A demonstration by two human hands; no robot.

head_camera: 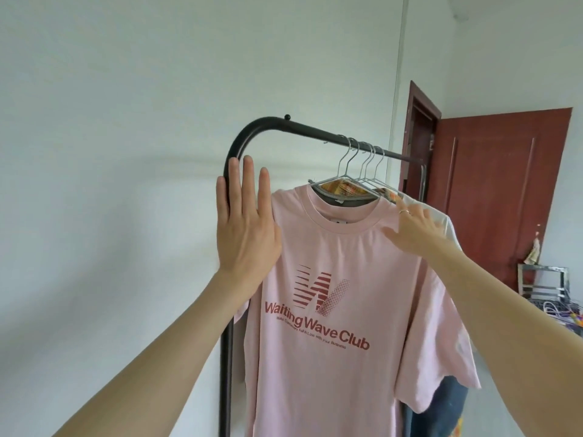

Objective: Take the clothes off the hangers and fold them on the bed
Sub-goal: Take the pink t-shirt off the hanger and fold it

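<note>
Pink T-shirt [331, 310] hangs frontmost on a wire hanger [348, 171] near the black rack's [252, 130] left corner. Left hand [247, 228] flat, fingers straight, beside its shoulder. Right hand [416, 228] rests on the other shoulder, fingers spread. White garment [441, 219] behind.

Four hangers [348, 167], two hands [246, 228].

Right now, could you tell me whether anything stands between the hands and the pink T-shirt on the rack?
Nothing visible does. The right hand already touches the pink T-shirt at its shoulder; the left hand, open, is beside the other shoulder.
</note>
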